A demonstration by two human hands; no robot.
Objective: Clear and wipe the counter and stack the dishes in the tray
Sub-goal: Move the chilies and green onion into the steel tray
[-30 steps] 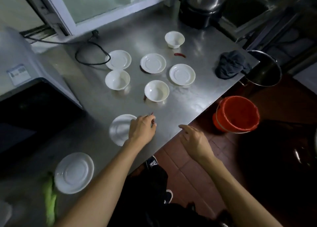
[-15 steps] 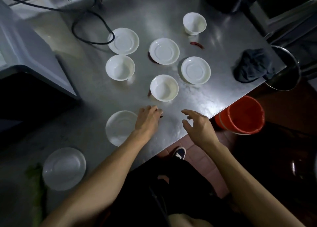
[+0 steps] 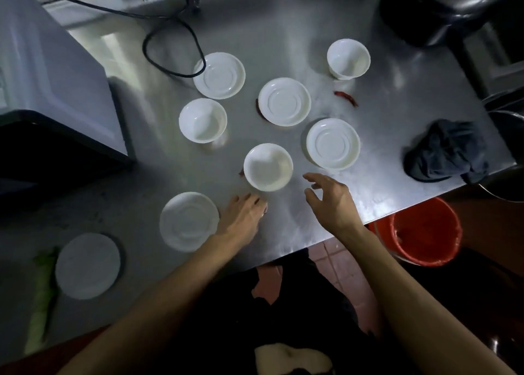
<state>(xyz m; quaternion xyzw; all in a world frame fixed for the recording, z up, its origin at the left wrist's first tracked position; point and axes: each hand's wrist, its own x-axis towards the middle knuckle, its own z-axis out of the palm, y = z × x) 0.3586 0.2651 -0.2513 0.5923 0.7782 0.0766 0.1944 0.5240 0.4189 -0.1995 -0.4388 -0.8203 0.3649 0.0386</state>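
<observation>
Steel table (image 3: 312,20), dull and smeared with reflections, fills most of the view, with tiled floor showing past its near edge. At far left stands a grey appliance (image 3: 56,71), a black cord (image 3: 173,48) looping off behind it. Near the front left lie a pale green strip (image 3: 39,298), possibly a vegetable scrap, and two white saucers (image 3: 88,265) (image 3: 189,221). Further in sit three more saucers (image 3: 219,75) (image 3: 284,101) (image 3: 333,143) and three small white bowls (image 3: 202,120) (image 3: 268,166) (image 3: 348,58), with a red chilli (image 3: 346,98) between.

The left hand (image 3: 243,218) rests on the table just below the middle bowl, fingers drawn together at the tips; whether they pinch anything I cannot tell. The right hand (image 3: 331,199) hovers beside it, fingers spread and empty.

A dark cloth (image 3: 445,150) lies crumpled at the right edge. An orange bucket (image 3: 425,230) stands on the floor below.
</observation>
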